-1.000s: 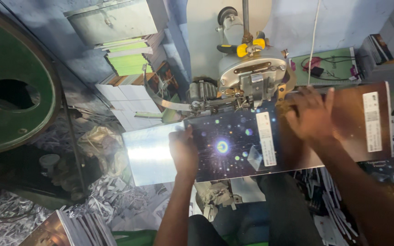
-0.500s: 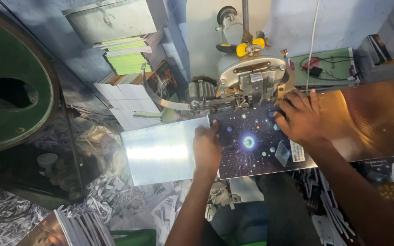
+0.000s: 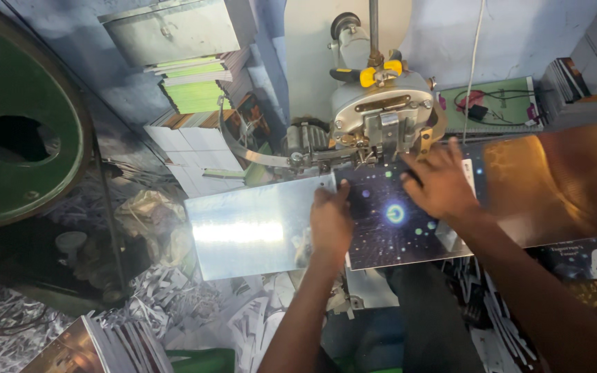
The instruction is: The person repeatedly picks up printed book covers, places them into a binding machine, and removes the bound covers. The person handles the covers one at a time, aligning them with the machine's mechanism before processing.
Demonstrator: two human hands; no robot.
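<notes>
Cardboard sheet point(image 3: 519, 193), glossy and dark, is spread flat under the grey metal machine point(image 3: 381, 114); it is printed with scattered stars and a glowing ring, shading to brown-gold at the right, and a white label strip is seen near the middle. A shiny metal plate point(image 3: 250, 231) is laid just beside its left edge. The right hand point(image 3: 440, 183) is pressed open on the print, fingers spread. The left hand point(image 3: 331, 221) is laid flat across the seam, nothing gripped.
</notes>
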